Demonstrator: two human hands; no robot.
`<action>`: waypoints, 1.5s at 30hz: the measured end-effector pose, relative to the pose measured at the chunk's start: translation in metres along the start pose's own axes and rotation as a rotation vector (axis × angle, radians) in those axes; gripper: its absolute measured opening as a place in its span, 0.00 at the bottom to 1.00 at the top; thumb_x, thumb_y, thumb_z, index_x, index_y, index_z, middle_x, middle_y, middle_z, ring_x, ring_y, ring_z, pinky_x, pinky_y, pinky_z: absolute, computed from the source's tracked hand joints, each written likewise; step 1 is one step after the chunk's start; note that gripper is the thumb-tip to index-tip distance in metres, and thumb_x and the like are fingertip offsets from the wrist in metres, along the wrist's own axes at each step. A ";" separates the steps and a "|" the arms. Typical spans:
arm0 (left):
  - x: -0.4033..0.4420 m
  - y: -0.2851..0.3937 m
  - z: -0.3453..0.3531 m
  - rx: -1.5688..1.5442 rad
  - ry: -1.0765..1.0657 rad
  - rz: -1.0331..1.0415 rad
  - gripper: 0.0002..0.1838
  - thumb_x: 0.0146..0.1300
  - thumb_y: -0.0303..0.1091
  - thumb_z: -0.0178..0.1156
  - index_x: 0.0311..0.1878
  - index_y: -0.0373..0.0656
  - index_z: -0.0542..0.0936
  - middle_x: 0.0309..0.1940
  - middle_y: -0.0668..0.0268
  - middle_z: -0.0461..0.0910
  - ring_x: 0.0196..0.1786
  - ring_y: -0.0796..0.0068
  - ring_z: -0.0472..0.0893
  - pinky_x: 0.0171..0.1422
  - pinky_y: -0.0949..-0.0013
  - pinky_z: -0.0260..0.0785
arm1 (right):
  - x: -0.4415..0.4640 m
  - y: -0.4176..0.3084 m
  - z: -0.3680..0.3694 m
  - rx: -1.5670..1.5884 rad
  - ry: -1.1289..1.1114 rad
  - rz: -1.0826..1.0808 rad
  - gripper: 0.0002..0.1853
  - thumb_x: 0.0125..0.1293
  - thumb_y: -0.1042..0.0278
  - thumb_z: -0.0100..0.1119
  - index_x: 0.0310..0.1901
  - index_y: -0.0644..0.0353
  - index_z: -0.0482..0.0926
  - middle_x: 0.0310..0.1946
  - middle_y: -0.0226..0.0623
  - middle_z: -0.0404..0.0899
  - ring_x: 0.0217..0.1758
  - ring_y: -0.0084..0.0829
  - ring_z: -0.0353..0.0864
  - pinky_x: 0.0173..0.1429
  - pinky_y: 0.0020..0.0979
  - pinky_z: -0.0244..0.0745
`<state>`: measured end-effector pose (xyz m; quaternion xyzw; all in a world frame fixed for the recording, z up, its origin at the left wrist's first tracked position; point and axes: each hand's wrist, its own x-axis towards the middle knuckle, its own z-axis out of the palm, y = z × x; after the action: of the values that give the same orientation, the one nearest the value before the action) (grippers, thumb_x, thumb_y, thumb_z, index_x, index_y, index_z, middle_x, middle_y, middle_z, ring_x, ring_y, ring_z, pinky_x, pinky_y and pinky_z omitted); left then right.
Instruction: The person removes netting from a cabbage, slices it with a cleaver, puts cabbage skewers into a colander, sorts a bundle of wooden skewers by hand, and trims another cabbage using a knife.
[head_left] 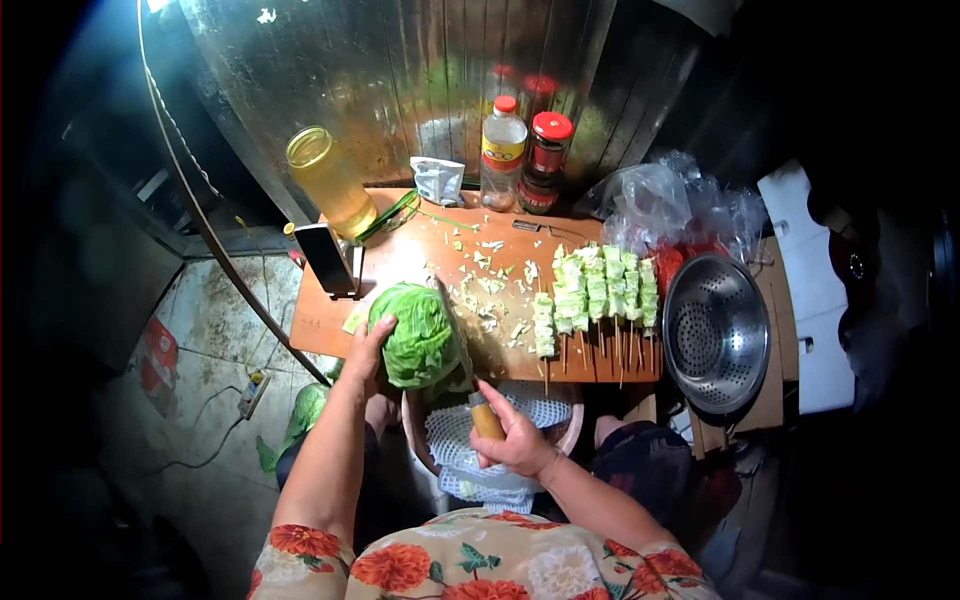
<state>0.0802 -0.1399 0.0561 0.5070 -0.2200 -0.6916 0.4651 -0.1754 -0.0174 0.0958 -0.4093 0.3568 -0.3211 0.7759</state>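
Note:
A green head of cabbage (414, 335) rests at the front left of the wooden board. My left hand (372, 345) grips its left side, thumb on top. In my right hand (513, 440) is a knife (487, 419), held by its wooden handle. Its blade runs up along the right side of the cabbage; I cannot tell how far it is into the leaves. Small cabbage scraps (490, 285) are scattered over the board to the right. Beyond them lie several skewers of cabbage pieces (590, 285), their sticks pointing toward me.
A metal colander (716, 335) stands at the right edge. A propped phone (328, 260), a jar of yellow liquid (335, 185), a bottle (503, 155) and a red-lidded jar (545, 165) line the back. Below the board is a basin (572, 425) with white netting; another cabbage (305, 412) lies left.

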 end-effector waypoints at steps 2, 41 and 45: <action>-0.005 0.020 0.014 0.082 0.033 -0.001 0.41 0.55 0.47 0.68 0.68 0.45 0.61 0.56 0.53 0.72 0.54 0.62 0.76 0.54 0.59 0.73 | 0.001 -0.005 -0.004 0.156 0.024 0.024 0.47 0.61 0.78 0.58 0.75 0.54 0.38 0.36 0.38 0.74 0.31 0.26 0.78 0.36 0.26 0.77; 0.008 0.002 0.042 1.003 0.279 0.471 0.40 0.52 0.43 0.72 0.66 0.42 0.65 0.60 0.46 0.65 0.63 0.50 0.66 0.69 0.56 0.58 | -0.006 -0.012 0.001 -0.429 0.288 0.049 0.29 0.69 0.54 0.51 0.65 0.65 0.63 0.39 0.56 0.80 0.46 0.53 0.80 0.51 0.41 0.74; 0.008 0.004 0.046 1.038 0.296 0.475 0.40 0.52 0.43 0.73 0.65 0.41 0.65 0.61 0.46 0.65 0.64 0.50 0.65 0.70 0.56 0.57 | 0.000 -0.040 -0.001 -0.359 0.274 0.145 0.26 0.70 0.55 0.50 0.62 0.64 0.65 0.29 0.46 0.79 0.30 0.40 0.81 0.35 0.36 0.76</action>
<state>0.0401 -0.1566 0.0731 0.6961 -0.5700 -0.2922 0.3243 -0.1846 -0.0367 0.1297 -0.4664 0.5387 -0.2484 0.6562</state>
